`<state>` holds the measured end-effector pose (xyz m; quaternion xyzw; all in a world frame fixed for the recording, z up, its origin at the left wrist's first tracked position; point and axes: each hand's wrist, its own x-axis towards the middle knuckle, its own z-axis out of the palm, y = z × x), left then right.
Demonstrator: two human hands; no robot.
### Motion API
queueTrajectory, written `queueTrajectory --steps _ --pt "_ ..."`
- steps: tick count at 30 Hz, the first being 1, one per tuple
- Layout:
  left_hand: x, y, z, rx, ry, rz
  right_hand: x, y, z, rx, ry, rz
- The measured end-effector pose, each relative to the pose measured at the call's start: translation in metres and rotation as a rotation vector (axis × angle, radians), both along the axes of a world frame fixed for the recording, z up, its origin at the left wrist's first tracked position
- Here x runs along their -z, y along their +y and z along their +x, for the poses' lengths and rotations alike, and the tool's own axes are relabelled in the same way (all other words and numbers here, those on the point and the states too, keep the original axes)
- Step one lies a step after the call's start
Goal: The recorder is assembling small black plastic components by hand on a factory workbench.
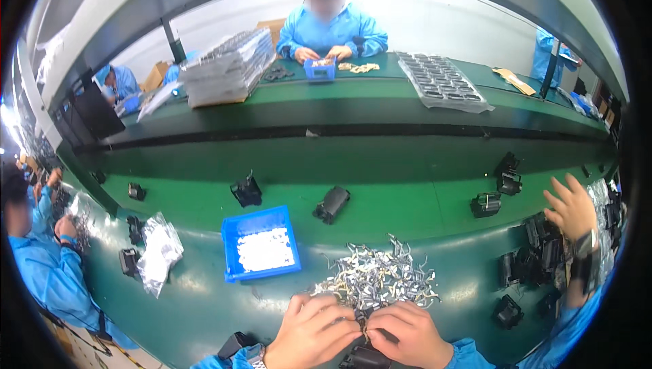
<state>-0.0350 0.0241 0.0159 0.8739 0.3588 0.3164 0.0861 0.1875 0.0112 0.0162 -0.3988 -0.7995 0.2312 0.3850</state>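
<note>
Workers in blue smocks man stations along a long green work surface in what appears to be a factory assembly workshop. Near-identical black housings dot the surface, with a heap of small pale parts and a blue bin of white pieces nearby; plastic-wrapped trays stand stacked on the far bench.

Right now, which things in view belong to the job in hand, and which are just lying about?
Likely in the job:
small dark part between left hand and right hand;
black housing just below;
pile of wired parts;
blue bin holding white pieces.

Seemingly lying about:
crumpled clear bag;
plastic-wrapped stack;
tan packet.
</note>
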Motion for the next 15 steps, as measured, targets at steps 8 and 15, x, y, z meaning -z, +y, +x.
queueTrajectory --steps 8,15 --pt "0.009 -0.004 -0.009 0.054 -0.300 -0.167 0.007 -0.005 0.005 -0.134 0.355 -0.382" --pt "0.013 0.004 -0.028 0.441 -0.127 -0.244 0.025 0.002 0.034 -0.142 0.664 -0.398"
